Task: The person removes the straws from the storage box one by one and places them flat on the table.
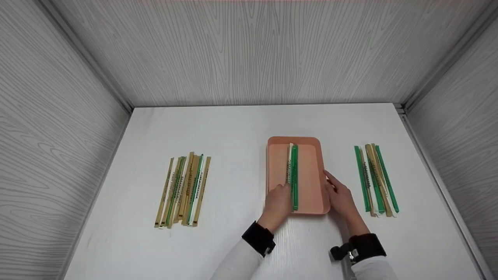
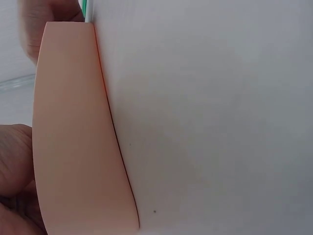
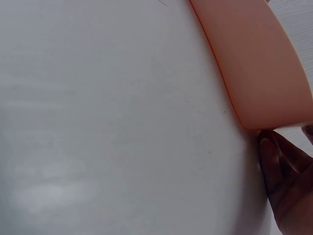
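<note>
A shallow pink tray (image 1: 311, 175) lies on the table between both hands. Inside it, a white-wrapped straw (image 1: 290, 163) sits beside green-wrapped straws (image 1: 295, 175), lengthwise. My left hand (image 1: 277, 204) reaches over the tray's near-left part, fingers curled at the white straw's lower end, which they hide. In the left wrist view its fingers (image 2: 14, 161) show above the tray's wall (image 2: 73, 122). My right hand (image 1: 344, 200) grips the tray's right side near the front corner. The right wrist view has its fingertips (image 3: 271, 161) against the outer wall (image 3: 264, 73).
Left on the white table (image 1: 233, 136) lies a spread row of brown, white and green wrapped straws (image 1: 183, 190). A smaller row of similar straws (image 1: 376, 181) lies to the right of the tray. Grey wood-patterned panels (image 1: 249, 54) enclose the table's back and sides.
</note>
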A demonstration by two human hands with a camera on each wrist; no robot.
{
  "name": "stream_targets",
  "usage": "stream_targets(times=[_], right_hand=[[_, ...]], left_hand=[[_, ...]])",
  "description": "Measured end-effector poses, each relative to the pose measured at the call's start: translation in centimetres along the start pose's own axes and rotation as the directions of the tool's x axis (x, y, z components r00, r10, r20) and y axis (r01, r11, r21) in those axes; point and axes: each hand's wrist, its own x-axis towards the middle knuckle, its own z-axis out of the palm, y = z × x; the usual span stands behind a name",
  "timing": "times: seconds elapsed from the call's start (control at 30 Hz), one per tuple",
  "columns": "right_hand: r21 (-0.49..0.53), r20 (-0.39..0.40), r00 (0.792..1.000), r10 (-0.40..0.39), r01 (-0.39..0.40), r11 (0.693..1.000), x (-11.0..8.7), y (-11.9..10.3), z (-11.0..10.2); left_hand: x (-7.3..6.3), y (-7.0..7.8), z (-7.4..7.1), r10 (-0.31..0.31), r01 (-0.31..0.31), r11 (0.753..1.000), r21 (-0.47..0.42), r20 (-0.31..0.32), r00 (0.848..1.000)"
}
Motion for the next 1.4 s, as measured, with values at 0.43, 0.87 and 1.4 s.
stream_targets(times=[0.43, 0.87, 1.4], right_hand=[[0.024, 0.002, 1.000, 0.012, -0.012, 1.000, 0.1, 0.2, 0.2], [0.028, 0.006, 1.000, 0.003, -0.004, 1.000, 0.2, 0.2, 0.2], [0.002, -0.009, 1.000, -0.008, 0.008, 1.000, 0.1, 0.2, 0.0]], left_hand=[[0.4, -0.3, 0.2, -0.057, 0.062, 0.994, -0.088, 0.058, 0.997], [0.1, -0.2, 0.2, -0.061, 0.061, 0.998, -0.010, 0.067, 0.996], [-0.4, -0.2, -1.6, -0.001, -0.003, 0.995, -0.102, -0.042, 0.999]])
